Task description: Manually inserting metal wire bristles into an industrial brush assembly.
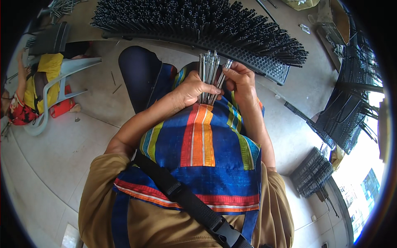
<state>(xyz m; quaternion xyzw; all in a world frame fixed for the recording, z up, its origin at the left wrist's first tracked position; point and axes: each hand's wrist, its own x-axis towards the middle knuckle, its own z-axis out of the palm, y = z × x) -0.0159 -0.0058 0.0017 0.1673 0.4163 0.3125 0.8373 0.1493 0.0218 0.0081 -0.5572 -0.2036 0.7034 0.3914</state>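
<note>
In front of my apron, my left hand point(193, 87) is wrapped round a bundle of thin silver metal rods point(209, 68), which stand nearly upright with their ends above my fingers. Just to the right, my right hand point(240, 80) pinches a few more of these rods point(228, 64), tilted against the bundle. Beyond both hands lies a long black perforated rack point(248, 55), its holes densely filled with dark thin rods point(194, 20). Bare holes show along the rack's near right part. The lower ends of the held rods are partly hidden by my fingers.
At the left, another person in yellow and red sits by a pale plastic chair point(53, 89). Black mesh racks point(343, 107) stand at the right, with a black wire stack point(313, 171) below them. Several loose rods point(117, 89) lie on the floor.
</note>
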